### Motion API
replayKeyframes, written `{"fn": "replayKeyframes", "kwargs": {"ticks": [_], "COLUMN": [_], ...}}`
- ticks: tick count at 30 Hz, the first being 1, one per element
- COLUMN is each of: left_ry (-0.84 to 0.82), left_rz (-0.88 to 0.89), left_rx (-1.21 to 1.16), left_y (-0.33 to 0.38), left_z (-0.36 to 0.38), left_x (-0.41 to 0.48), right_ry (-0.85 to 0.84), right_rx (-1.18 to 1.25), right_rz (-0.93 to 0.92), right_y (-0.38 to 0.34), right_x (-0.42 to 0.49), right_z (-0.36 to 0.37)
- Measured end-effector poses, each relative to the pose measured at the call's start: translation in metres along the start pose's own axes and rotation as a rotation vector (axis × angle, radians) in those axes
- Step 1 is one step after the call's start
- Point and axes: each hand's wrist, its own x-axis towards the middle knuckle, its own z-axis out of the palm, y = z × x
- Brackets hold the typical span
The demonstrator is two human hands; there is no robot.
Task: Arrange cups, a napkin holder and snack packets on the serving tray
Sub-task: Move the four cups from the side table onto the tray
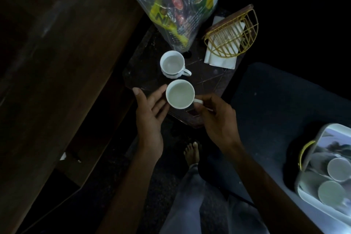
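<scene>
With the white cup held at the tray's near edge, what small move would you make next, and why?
Probably lower the held cup onto the bare tray beside the stacked cups: the right hand pinches its handle, the left hand steadies its side.

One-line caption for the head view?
Right hand holds white cup by its handle over dark tray; open left hand steadies it.
</scene>
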Motion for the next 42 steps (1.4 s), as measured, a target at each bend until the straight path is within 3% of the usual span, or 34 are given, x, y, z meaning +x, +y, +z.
{"fn": "replayKeyframes", "kwargs": {"ticks": [14, 42], "left_ry": [-0.147, -0.552], "left_rz": [-0.047, -0.13], "left_rx": [0.096, 0.241], "left_y": [-0.032, -0.194], "left_z": [0.079, 0.29], "left_x": [-0.062, -0.247], "right_ry": [0.142, 0.555], "right_rx": [0.022, -0.145], "right_rz": [0.014, 0.252], "right_y": [0.036, 0.158], "right_x": [-0.045, -0.194], "right_z": [-0.096, -0.372]}}
